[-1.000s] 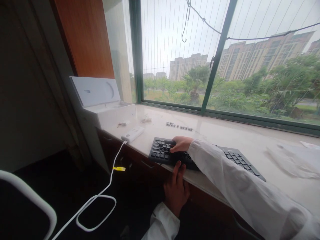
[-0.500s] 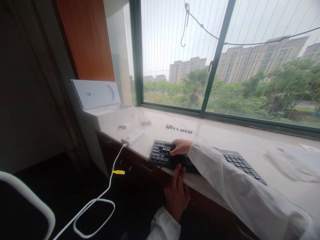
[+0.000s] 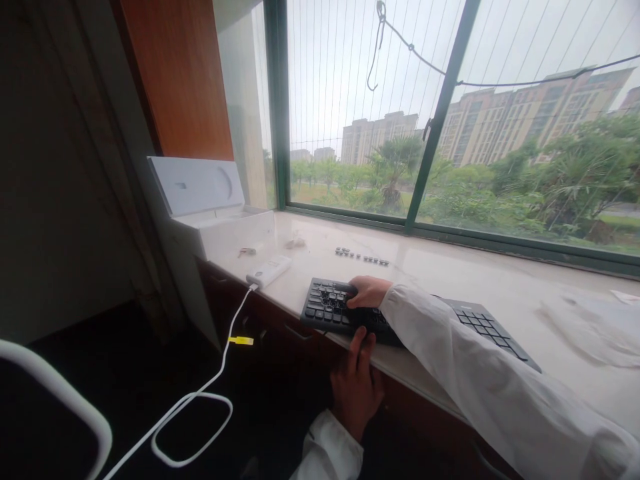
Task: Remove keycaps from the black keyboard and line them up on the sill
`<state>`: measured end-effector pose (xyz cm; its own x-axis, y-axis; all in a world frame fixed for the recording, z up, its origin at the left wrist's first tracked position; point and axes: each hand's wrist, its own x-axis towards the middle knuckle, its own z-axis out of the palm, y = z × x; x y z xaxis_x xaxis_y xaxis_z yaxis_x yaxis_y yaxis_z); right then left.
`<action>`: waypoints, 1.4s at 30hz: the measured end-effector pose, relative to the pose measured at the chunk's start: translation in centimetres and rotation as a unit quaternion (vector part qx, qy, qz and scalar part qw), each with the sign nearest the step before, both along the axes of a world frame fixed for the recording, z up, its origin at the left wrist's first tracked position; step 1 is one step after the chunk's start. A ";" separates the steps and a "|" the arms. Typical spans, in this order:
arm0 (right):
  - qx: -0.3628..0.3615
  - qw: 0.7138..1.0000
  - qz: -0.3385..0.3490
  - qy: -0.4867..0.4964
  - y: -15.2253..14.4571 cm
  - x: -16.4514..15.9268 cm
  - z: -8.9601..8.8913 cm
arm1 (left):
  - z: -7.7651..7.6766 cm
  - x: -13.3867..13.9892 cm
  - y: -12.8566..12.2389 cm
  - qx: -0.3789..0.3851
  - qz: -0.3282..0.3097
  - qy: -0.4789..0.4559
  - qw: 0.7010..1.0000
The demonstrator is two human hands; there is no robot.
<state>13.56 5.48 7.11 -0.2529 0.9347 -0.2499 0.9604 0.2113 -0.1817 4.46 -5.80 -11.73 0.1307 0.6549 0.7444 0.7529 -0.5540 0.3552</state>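
A black keyboard (image 3: 320,313) lies at the front edge of the pale sill, some of its keycaps off and the sockets bare. Over its upper left part, my right hand (image 3: 371,291) is closed, thumb and fingers together at the keys; what sits between them is hidden. The sleeve crosses the keyboard's middle. From below, my left hand (image 3: 356,393) reaches up and rests two outstretched fingertips on the keyboard's front edge, its other fingers partly bent. Behind the keyboard, several loose keycaps (image 3: 362,257) stand in a row on the sill.
At left, an open white box (image 3: 235,233) stands near a white power bank (image 3: 269,271), whose white cable (image 3: 225,347) hangs down off the edge. Small items (image 3: 247,252) lie beside the box. A clear plastic bag (image 3: 585,327) lies at right. The window (image 3: 350,100) is behind.
The view has shifted slightly, so everything sits a little further right. Both hands keep nearly the same places on the keyboard.
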 end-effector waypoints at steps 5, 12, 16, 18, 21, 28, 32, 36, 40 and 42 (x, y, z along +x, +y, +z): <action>-0.024 0.999 0.024 0.018 0.0 0.2 0.3 | 0.1 0.1 -0.1 -0.007 0.002 -0.002 1.000; -0.035 0.998 0.028 0.047 0.5 0.8 0.1 | 0.2 0.0 -0.1 -0.007 -0.001 -0.004 1.000; -0.033 0.999 0.015 0.037 0.6 0.5 0.1 | 0.2 -0.1 0.0 -0.005 -0.005 -0.008 1.000; -0.034 0.999 0.007 0.033 0.5 0.3 0.1 | 0.3 -0.1 0.1 -0.004 -0.008 -0.009 1.000; -0.022 1.000 -0.004 0.015 0.4 -0.3 0.1 | 0.2 -0.2 0.1 0.002 -0.015 -0.007 1.000; 0.020 1.000 -0.005 -0.010 0.9 -0.3 -1.0 | 0.2 -0.3 0.0 -0.007 -0.011 0.001 1.000; 0.069 0.997 -0.008 -0.023 1.2 0.9 -1.3 | 0.2 -0.2 -0.1 -0.003 -0.011 -0.006 1.000; 0.081 0.996 0.047 0.005 0.8 2.0 -0.5 | 0.2 -0.1 -0.1 0.002 -0.015 -0.017 1.000; 0.133 0.985 0.097 0.046 0.3 2.7 0.6 | 0.2 -0.1 -0.1 -0.010 -0.017 -0.012 1.000; 0.147 0.984 0.097 0.035 -0.1 2.6 1.1 | 0.2 -0.1 -0.1 -0.017 -0.019 -0.009 1.000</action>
<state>16.21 5.36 8.22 -0.4405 0.8964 0.0493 0.8841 0.4426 -0.1500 4.31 -5.91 -11.51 0.1426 0.6751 0.7238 0.7253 -0.5689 0.3877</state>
